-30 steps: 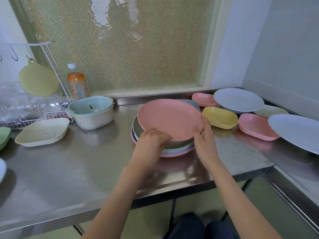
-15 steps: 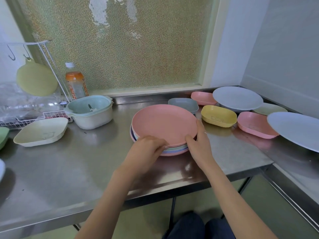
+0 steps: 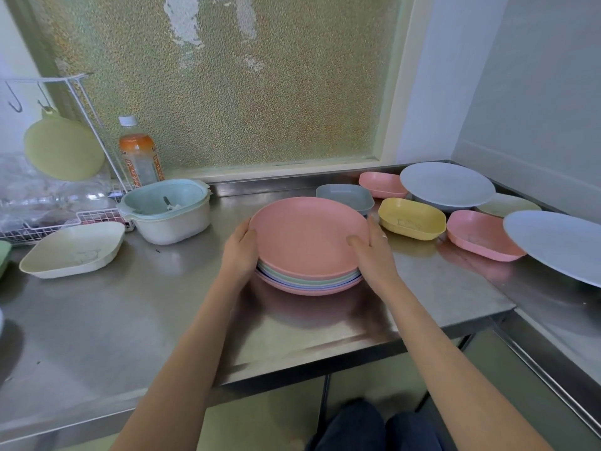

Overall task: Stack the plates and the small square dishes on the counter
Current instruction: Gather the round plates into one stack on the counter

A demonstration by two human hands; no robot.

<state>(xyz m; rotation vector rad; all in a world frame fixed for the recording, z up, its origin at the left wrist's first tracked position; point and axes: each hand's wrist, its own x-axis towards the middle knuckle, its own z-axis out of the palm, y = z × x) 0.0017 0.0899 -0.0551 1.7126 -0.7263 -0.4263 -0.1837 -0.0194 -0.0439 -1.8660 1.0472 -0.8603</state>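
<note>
Steel counter (image 3: 136, 307) — plate stack (image 3: 309, 275), square dishes (image 3: 411, 218), perhaps more.

We see the plate stack (image 3: 309, 255) mid-table (image 3: 130, 314), our hands at its 9 and 3 o'clock: left hand (image 3: 239, 252), right hand (image 3: 374, 255). Square dishes (image 3: 411, 219) and wide plates (image 3: 447, 187) spread at 2 o'clock; a lidded bowl (image 3: 169, 213) sits at 10 o'clock, a bottle (image 3: 140, 154) behind it
</note>
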